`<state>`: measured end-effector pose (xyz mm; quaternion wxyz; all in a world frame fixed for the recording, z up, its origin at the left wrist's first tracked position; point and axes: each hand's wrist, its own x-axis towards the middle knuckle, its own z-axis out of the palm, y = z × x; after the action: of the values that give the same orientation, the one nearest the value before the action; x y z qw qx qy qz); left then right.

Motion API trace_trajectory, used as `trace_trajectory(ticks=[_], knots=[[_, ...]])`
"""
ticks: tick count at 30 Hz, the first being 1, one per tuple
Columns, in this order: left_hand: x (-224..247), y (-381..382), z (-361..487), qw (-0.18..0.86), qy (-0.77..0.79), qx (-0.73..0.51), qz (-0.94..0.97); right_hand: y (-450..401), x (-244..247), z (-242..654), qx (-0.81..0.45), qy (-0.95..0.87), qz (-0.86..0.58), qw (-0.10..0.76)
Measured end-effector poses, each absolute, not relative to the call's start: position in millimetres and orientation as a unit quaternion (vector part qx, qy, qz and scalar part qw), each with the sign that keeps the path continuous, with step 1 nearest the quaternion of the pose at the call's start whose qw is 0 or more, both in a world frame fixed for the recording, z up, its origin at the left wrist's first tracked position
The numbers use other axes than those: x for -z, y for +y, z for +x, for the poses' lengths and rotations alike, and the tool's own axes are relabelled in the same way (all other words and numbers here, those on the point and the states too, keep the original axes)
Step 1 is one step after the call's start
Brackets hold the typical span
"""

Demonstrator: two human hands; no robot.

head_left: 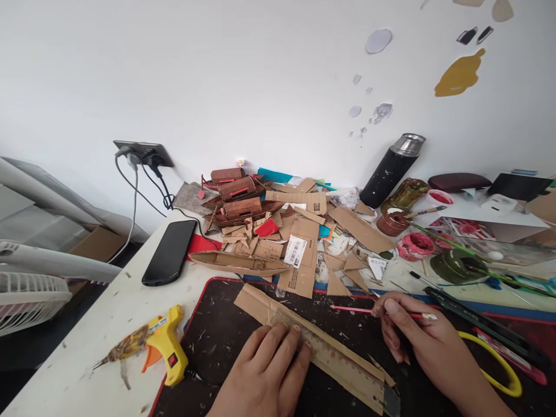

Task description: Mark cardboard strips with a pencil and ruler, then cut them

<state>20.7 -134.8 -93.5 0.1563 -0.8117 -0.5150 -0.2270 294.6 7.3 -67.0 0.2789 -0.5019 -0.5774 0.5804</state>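
Note:
A cardboard strip (252, 303) lies slantwise on the dark mat (217, 324). Along it rests a see-through ruler (343, 360), its far right end reaching past the strip. My left hand (269, 368) lies flat over the ruler and strip, fingertips pressing down on them. To the right, my right hand (428, 341) pinches a pink pencil (351, 309) between thumb and fingers. The pencil lies nearly level above the mat, its tip toward the left, clear of my left hand. Thin cardboard offcuts (382, 370) sit by the strip's right end.
A yellow glue gun (167, 347) and a black phone (169, 252) lie at left. Behind the mat are a cardboard boat (237, 262), brown model boats (243, 209) and cardboard scraps (304, 255). Paint jars (414, 246), a thermos (393, 168) and yellow-handled scissors (499, 362) occupy the right.

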Motion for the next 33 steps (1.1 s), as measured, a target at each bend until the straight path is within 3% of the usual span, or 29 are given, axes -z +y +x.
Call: trace_trajectory(ticks=[33], knots=[[93, -137, 5, 0.1, -0.481, 0.202, -0.847, 13, 64, 275, -0.592, -0.602, -0.428, 0.323]])
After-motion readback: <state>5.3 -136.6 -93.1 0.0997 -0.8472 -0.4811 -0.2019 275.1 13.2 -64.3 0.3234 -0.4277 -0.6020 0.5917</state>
